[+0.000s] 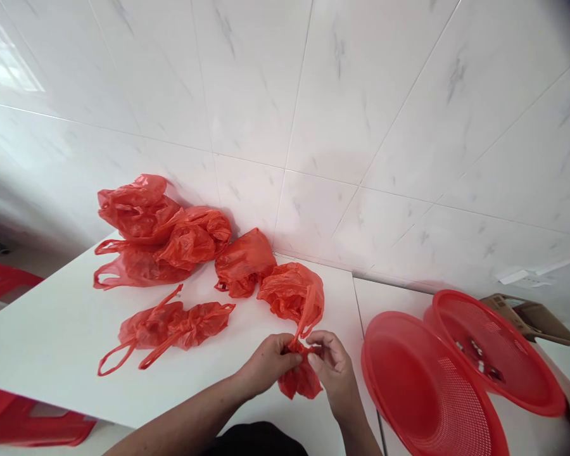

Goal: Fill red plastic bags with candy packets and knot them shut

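Note:
A small red plastic bag [300, 381] is between my hands near the table's front edge, its top gathered and its lower part hanging below my fingers. My left hand [270, 366] pinches the gathered neck between thumb and fingers. From the other side, my right hand [331, 367] grips the same bag with thumb and curled fingers. Just beyond my fingers lies a crumpled red bag [292, 292], and a strip of red plastic reaches from it toward the held one. What the held bag contains is hidden.
Two tied red bags [175, 324] lie to the left. Several crumpled bags [145, 209] are heaped along the tiled wall. At right stand a red basket [403, 373] and another basket [508, 361] with small items inside. A cardboard box [527, 316] is behind. Red stools [33, 421] flank the table's left side.

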